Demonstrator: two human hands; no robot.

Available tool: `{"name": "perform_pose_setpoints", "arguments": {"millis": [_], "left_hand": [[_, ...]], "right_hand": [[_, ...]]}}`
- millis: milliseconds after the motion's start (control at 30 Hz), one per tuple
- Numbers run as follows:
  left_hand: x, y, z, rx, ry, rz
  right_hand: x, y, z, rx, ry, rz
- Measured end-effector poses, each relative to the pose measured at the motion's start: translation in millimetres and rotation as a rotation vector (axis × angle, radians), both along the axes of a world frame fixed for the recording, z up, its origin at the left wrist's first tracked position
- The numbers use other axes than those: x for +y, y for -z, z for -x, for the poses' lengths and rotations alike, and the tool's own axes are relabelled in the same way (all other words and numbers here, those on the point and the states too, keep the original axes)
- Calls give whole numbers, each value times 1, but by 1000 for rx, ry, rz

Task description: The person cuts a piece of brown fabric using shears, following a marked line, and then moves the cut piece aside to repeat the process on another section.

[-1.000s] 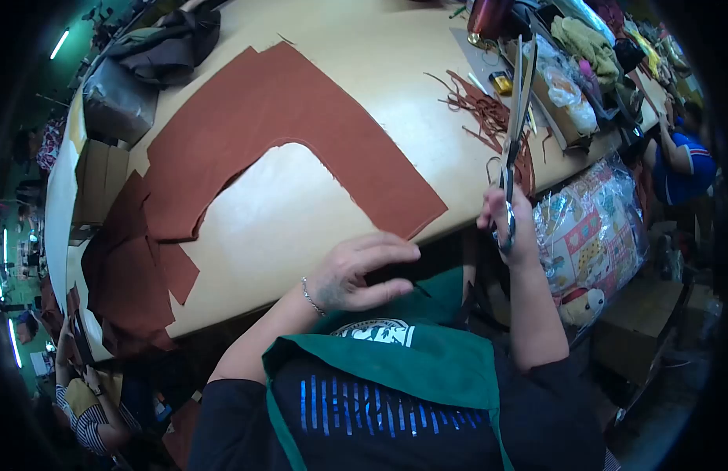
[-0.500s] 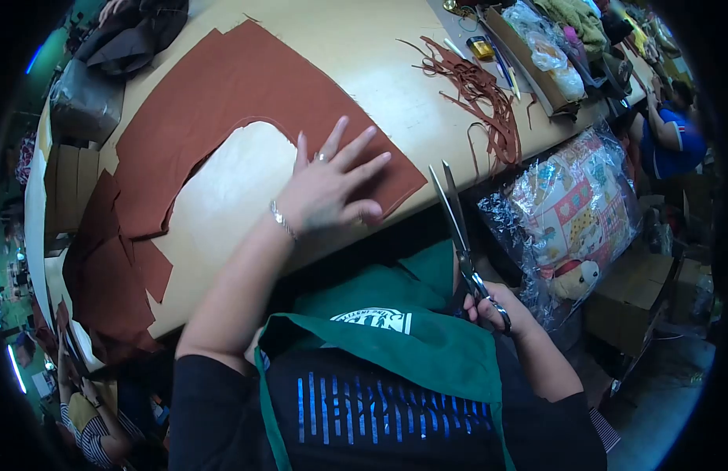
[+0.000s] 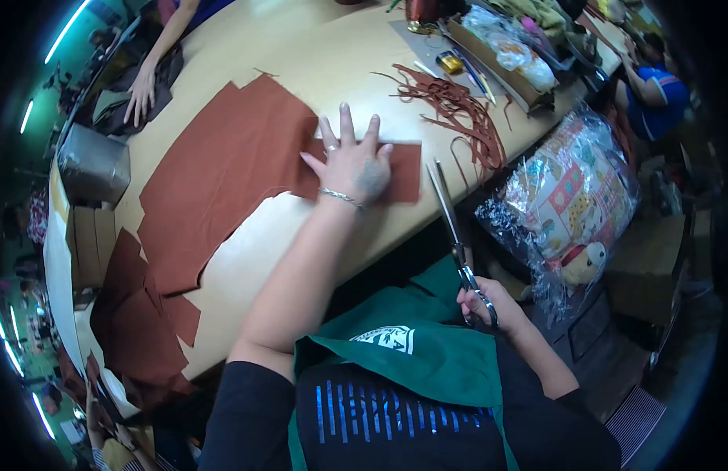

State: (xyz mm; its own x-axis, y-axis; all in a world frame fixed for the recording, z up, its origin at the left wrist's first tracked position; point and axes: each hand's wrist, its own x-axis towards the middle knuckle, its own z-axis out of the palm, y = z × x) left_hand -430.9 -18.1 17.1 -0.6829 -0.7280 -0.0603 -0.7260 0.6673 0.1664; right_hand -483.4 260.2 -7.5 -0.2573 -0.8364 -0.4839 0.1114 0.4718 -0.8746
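Lying on the left of the pale, smooth-topped table (image 3: 238,255) are crumpled, dark reddish-brown cloth pieces (image 3: 136,330). Beyond them, another person's hand (image 3: 142,94) is at a heap of dark grey fabric (image 3: 113,110). A large, flat, curved reddish-brown cloth panel (image 3: 215,173) covers the middle of the tabletop. Over its right end, the left hand (image 3: 352,165) lies palm down, fingers spread, gripping nothing. Further right sits a tangle of thin reddish-brown fabric strips (image 3: 458,110). Near the table edge, long metal scissors with dark handles (image 3: 458,247) point away from the body, grasped at the handles by the right hand (image 3: 493,302). Rightmost is a clear-plastic-wrapped, colourfully patterned bundle (image 3: 576,188).
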Motion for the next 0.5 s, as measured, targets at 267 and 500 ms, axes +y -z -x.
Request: {"name": "perform_pose_setpoints", "arguments": {"millis": [267, 500], "left_hand": [[-23, 42, -14, 61, 57, 45], [-26, 15, -39, -71, 218, -157]], "right_hand": [[16, -9, -19, 100, 47, -65], [12, -18, -28, 163, -78, -157]]}}
